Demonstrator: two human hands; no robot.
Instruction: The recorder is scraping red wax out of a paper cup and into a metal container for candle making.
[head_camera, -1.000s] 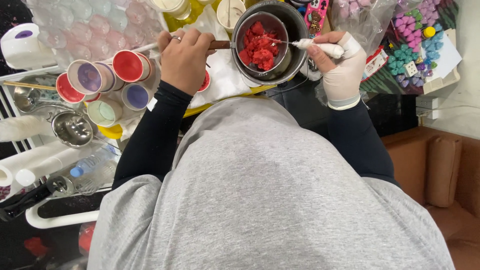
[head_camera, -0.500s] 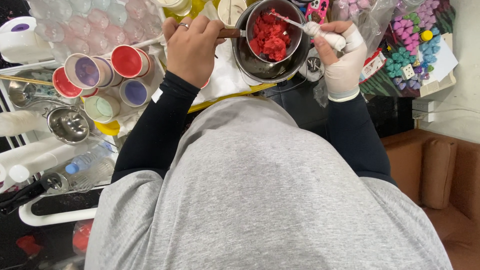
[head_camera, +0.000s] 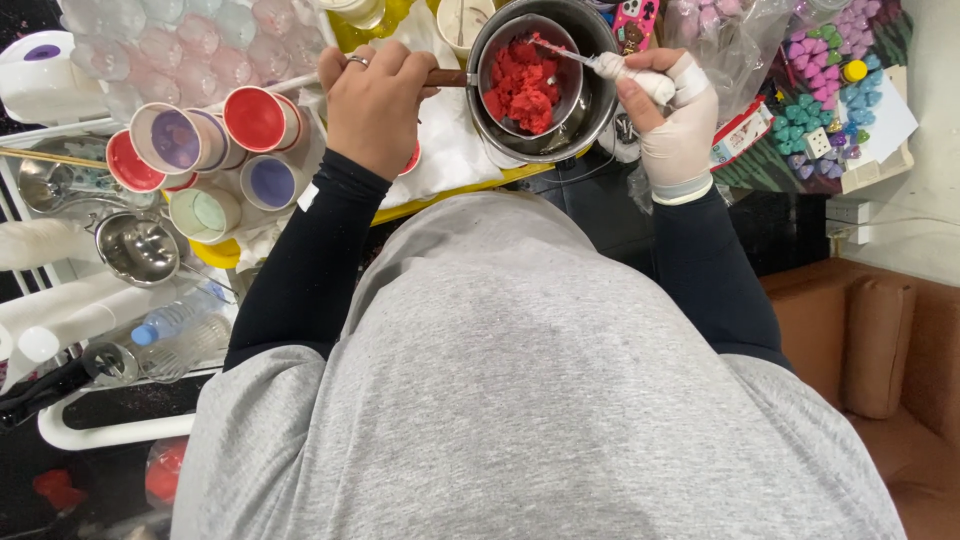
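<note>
Bright even indoor light, soft shadows, sharp focus, mild edge distortion

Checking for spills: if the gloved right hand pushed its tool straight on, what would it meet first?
Probably the crumbly red lumps in the small metal pot; the right hand aims there, depth unclear.

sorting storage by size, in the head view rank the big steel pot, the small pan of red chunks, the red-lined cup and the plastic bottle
1. big steel pot
2. small pan
3. plastic bottle, near the pan in size, so unsure
4. red-lined cup

Both hands fisted, arms bent forward; left hand (head_camera: 375, 95) bare; right hand (head_camera: 672, 115) gloved.
</note>
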